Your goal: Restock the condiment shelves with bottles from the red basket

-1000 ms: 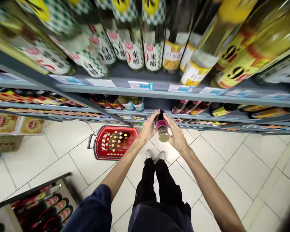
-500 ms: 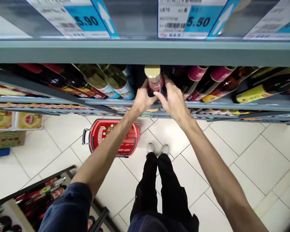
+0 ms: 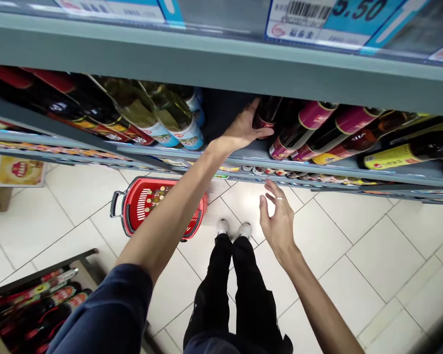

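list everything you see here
Shelf unit: one, grey, upper half
Rack: one, dark frame, lower left
Bottle: one, dark, near shelf centre
Purple-wrapped bottles: two visible, dark, right of it
Blue-labelled bottles: at least three, greenish, left
Other bottles: many, mostly dark, shelf and rack
Price tags: at least three, blue-white, top edge
Basket: one, red, floor, capped items inside
Cartons: at least two, yellow and brown, left edge
Shoes: two, pale, floor
Trousers: one pair, black, bottom
Sleeve: one, navy, lower left
Left hand: one, on bottle
Right hand: one, above floor
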`<state>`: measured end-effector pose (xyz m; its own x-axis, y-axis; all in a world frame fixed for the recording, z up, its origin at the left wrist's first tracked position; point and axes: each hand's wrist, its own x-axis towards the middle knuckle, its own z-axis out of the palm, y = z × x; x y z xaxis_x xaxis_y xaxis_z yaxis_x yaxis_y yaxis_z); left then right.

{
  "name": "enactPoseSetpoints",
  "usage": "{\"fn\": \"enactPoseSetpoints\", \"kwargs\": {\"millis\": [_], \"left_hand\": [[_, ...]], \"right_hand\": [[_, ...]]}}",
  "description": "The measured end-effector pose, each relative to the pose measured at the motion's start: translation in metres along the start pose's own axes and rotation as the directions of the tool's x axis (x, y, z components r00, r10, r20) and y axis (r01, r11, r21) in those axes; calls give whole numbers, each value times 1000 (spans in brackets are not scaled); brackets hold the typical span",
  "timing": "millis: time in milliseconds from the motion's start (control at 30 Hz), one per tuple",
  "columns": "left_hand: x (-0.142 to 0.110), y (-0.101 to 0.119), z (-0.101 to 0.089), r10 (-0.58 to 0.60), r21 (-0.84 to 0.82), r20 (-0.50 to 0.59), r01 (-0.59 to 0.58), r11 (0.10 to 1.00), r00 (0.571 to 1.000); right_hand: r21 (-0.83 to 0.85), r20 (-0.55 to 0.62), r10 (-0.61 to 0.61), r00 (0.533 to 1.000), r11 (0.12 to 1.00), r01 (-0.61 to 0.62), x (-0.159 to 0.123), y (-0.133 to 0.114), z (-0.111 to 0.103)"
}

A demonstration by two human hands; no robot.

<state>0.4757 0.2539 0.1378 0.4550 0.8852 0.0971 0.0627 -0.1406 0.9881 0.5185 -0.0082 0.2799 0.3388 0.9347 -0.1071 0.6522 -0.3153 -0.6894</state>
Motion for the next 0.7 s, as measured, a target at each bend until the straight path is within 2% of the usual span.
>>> {"fn": "enactPoseSetpoints", "kwargs": {"millis": [67, 167, 367, 567, 700], "left_hand": [[-4, 4, 3, -22, -38, 25, 23, 999, 999], [-12, 4, 6, -30, -80, 3, 30, 996, 1000], [-4, -1, 17, -10, -110, 3, 10, 994, 1000], [5, -1, 38, 30, -69, 34, -28, 997, 999], [2, 6, 48, -24, -120, 47, 29, 992, 999]], "right_hand": [[-2, 10, 70, 997, 998, -70, -10, 16, -4], [6, 10, 116, 993, 993, -116, -14, 33, -10], [27, -61, 108, 992, 994, -106, 0, 48, -19], [16, -111, 90, 990, 996, -89, 12, 60, -29], [5, -125, 96, 988, 995, -96, 13, 65, -36]]}}
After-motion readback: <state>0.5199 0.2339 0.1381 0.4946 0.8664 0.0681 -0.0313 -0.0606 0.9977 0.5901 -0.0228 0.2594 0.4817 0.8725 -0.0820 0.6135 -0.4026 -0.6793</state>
